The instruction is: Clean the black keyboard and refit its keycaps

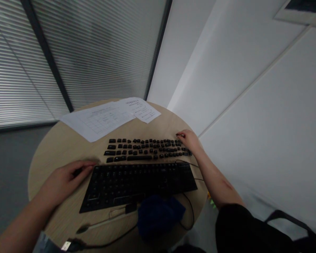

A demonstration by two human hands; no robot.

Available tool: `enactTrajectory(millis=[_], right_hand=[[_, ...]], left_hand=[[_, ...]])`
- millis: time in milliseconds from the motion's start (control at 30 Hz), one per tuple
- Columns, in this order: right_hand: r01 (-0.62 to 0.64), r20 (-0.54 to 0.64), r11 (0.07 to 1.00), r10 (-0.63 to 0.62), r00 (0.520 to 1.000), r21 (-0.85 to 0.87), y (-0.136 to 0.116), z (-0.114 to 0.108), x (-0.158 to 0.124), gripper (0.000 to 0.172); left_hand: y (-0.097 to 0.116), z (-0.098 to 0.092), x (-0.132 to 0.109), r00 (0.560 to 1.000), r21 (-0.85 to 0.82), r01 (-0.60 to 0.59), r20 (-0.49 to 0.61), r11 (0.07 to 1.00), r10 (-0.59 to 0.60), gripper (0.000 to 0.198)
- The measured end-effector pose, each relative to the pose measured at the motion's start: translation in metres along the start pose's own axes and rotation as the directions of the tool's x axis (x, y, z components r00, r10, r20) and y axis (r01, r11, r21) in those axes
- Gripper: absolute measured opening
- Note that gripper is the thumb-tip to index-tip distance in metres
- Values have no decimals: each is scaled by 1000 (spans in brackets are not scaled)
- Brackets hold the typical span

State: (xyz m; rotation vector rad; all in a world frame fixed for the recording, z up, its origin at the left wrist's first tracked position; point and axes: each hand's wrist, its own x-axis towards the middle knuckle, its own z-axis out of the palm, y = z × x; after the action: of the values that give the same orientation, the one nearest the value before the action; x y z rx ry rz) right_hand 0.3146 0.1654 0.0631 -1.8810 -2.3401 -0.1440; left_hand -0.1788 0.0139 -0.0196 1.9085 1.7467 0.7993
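At the far right end of several rows of loose black keycaps (139, 157), my right hand (191, 140) pinches a small dark keycap (179, 135) between thumb and fingers. My left hand (68, 177) rests on the table at the upper left corner of a black keyboard (142, 181), fingers stretched out, thumb slightly apart, nothing seen in it. The keyboard lies just below the loose keycaps; in the dim light I cannot tell which of its keys are in place. Below it lie a wire keycap puller (121, 211), a thin brush (102, 224) and a crumpled blue cloth (159, 215).
Printed paper sheets (105, 119) lie at the back of the round wooden table (46, 154). A black cable with a USB plug (67, 245) runs along the near edge. A white wall (252, 105) stands close on the right, and blinds (102, 45) hang behind.
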Motion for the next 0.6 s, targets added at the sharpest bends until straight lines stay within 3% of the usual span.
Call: enactTrajectory(millis=[67, 133, 300, 433, 600], right_hand=[[83, -94, 987, -71, 993, 136, -1, -3, -40, 24], [133, -93, 967, -115, 989, 219, -3, -1, -83, 20], [41, -47, 931, -25, 999, 363, -13, 18, -162, 19], [-25, -134, 899, 93, 987, 436, -26, 35, -183, 20], [-43, -198, 892, 147, 969, 450, -38, 48, -182, 23]], left_hand=[[0, 1, -1, 1000, -1, 5, 5, 1000, -5, 55], [1, 0, -1, 1000, 2, 15, 7, 1000, -15, 56], [9, -3, -1, 998, 35, 51, 18, 998, -52, 57], [12, -4, -1, 997, 56, 72, 28, 996, -74, 58], [13, -4, -1, 998, 94, 49, 36, 994, -53, 59]])
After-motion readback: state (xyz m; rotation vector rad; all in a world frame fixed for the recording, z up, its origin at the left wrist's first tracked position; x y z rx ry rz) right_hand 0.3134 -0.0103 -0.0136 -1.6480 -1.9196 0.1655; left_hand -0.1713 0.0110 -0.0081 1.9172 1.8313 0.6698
